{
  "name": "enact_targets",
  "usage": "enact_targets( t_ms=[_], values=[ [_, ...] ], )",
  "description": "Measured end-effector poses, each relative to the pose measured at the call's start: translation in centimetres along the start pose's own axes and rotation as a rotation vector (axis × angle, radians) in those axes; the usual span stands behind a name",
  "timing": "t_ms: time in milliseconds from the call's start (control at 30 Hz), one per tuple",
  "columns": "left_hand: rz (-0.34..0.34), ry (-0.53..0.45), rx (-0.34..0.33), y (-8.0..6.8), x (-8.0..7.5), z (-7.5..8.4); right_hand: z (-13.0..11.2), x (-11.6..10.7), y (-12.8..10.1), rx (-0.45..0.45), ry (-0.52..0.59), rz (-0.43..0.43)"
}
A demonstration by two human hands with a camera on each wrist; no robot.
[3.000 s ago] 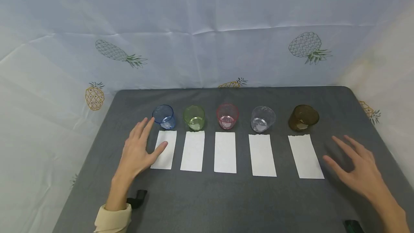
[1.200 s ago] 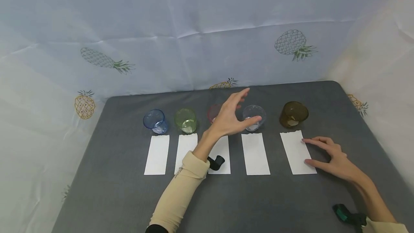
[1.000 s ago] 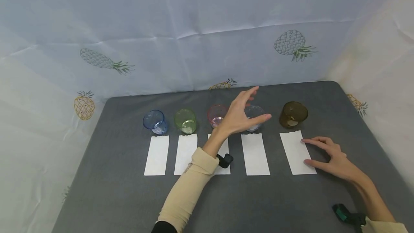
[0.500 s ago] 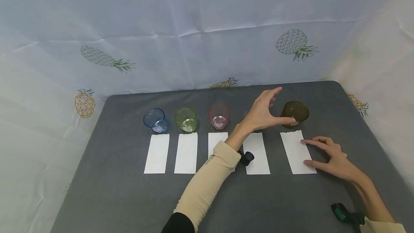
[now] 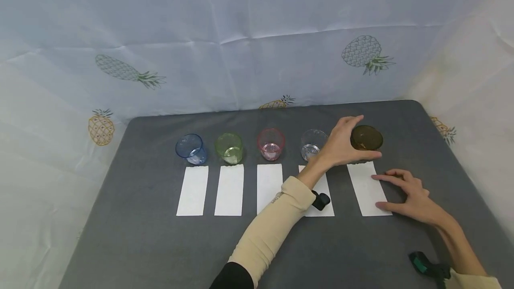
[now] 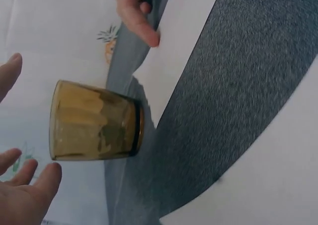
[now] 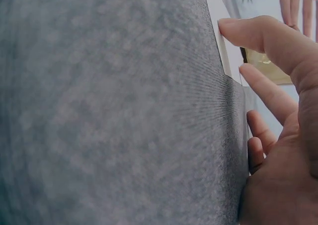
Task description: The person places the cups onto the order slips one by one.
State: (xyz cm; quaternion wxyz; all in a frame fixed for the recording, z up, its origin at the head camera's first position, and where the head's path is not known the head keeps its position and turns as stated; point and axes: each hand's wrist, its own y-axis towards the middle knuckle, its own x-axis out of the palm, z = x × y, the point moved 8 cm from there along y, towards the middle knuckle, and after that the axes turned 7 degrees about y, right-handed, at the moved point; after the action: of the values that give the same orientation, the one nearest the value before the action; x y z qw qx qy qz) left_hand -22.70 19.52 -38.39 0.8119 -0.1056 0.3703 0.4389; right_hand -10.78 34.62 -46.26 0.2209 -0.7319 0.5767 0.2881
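Note:
A brown cup [image 5: 367,137] stands at the right end of a row of cups on the grey table [image 5: 152,244]. My left hand [image 5: 341,146] reaches across and brackets it, thumb in front and fingers behind. In the left wrist view the brown cup [image 6: 94,120] sits between the spread fingers [image 6: 30,185] with a gap on both sides. My right hand [image 5: 405,191] lies flat, fingertips on the right edge of the rightmost white paper strip [image 5: 366,188]. The right wrist view shows its fingers [image 7: 258,36] touching the strip's edge [image 7: 218,26].
Blue [image 5: 190,148], green [image 5: 230,147], red [image 5: 271,144] and clear [image 5: 312,144] cups stand in line, each with a white strip in front, such as the leftmost strip [image 5: 193,190]. My left sleeve [image 5: 273,226] crosses the fourth strip. Pineapple-print cloth walls the table.
My left hand has travelled right along the cup row, past the clear cup, and now brackets the brown cup. The right hand has stayed on the rightmost strip.

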Motion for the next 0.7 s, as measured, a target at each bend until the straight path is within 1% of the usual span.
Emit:
enact_targets(
  t_ms=[67, 267, 367, 533, 700],
  values=[
    [0.0, 0.001, -0.007, 0.1, 0.5, 0.0, 0.1, 0.0, 0.0, 0.003, -0.001, -0.001],
    [-0.004, -0.002, -0.06, 0.3, 1.7, -0.6, 0.3, 0.1, 0.0, 0.002, 0.002, -0.005],
    [0.024, 0.004, -0.079, 0.3, 1.9, -1.0, 0.3, 0.1, 0.0, -0.002, 0.005, -0.007],
    [0.094, 0.005, -0.11, 0.2, 2.5, -1.5, 0.2, 0.0, 0.0, -0.004, 0.003, 0.002],
    [0.11, 0.007, -0.14, 0.0, 3.2, -1.9, 0.2, 0.1, 0.0, -0.001, 0.005, 0.0]
  ],
)
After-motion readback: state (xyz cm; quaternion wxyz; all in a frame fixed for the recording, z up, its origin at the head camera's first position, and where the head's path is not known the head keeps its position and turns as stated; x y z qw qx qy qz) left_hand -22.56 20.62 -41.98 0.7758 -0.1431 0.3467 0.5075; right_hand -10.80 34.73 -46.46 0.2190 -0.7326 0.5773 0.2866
